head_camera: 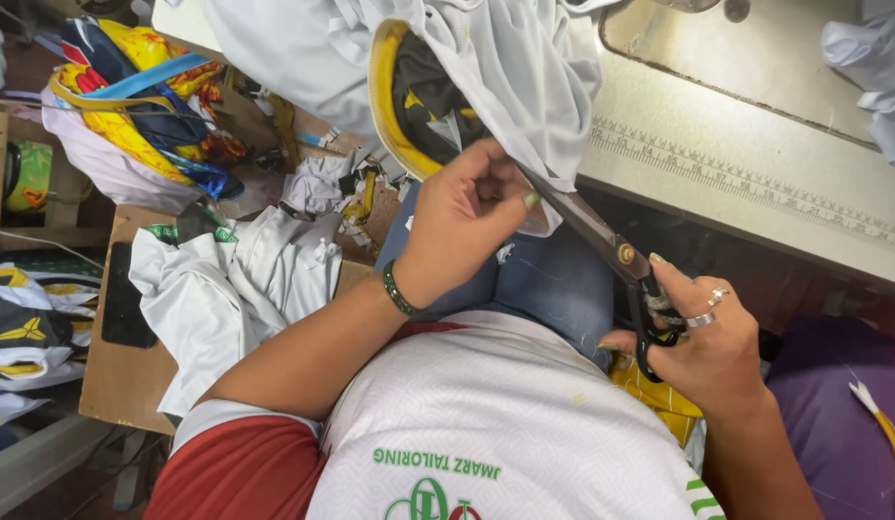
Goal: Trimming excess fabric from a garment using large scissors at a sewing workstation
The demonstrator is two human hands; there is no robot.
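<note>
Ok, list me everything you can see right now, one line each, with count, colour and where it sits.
white garment: one, white with yellow collar trim, hanging off the table edge at top centre
scissors: one, metal blades and black handles, blades at the garment's lower edge
sewing table: one, pale top with a printed ruler strip, upper right
white fabric pieces: one pile, white, on a brown board at left
colourful garments: one heap, yellow, blue and red, upper left
fabric scraps: several, white and yellow, centre left
purple cloth: one, purple, lower right
left hand: one, green bracelet on the wrist, pinching the white garment
right hand: one, silver rings, fingers through the scissors handles
</note>
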